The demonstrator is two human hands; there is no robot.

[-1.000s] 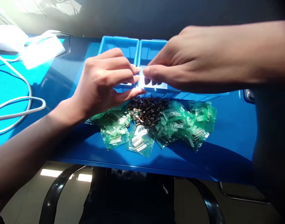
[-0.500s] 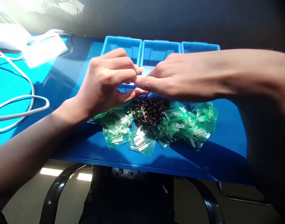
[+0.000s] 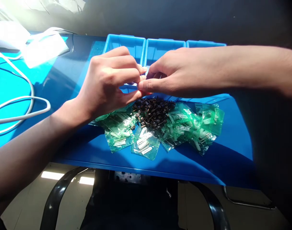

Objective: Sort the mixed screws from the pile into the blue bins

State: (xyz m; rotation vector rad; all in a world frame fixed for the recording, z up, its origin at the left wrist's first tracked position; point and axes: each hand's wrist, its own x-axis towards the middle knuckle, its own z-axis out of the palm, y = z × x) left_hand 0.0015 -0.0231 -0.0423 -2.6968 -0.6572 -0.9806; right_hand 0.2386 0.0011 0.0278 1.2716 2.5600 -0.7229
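My left hand (image 3: pixel 114 76) and my right hand (image 3: pixel 167 73) meet fingertip to fingertip in front of the blue bins. Both are closed in a pinch; whatever lies between the fingertips is too small or hidden to name. Just below them is a heap of small dark screw-like pieces (image 3: pixel 154 113). Green-tinted clear plastic packets surround the heap: one packet (image 3: pixel 146 143) at the front shows white sticks and metal pieces inside, and more packets (image 3: pixel 181 123) overlap to the right. Part of the left-side packets is covered by my left forearm.
Three blue bins (image 3: pixel 165 41) stand in a row behind my hands. A white cable (image 3: pixel 32 86) loops at the left near a white box-like object (image 3: pixel 45 49). The blue table's front edge (image 3: pixel 136 169) runs above a black chair armrest (image 3: pixel 55 198).
The right hand's fingers have bent and shifted slightly, opening a small gap above its thumb. The left hand stays almost in place, and the heap and packets look the same.
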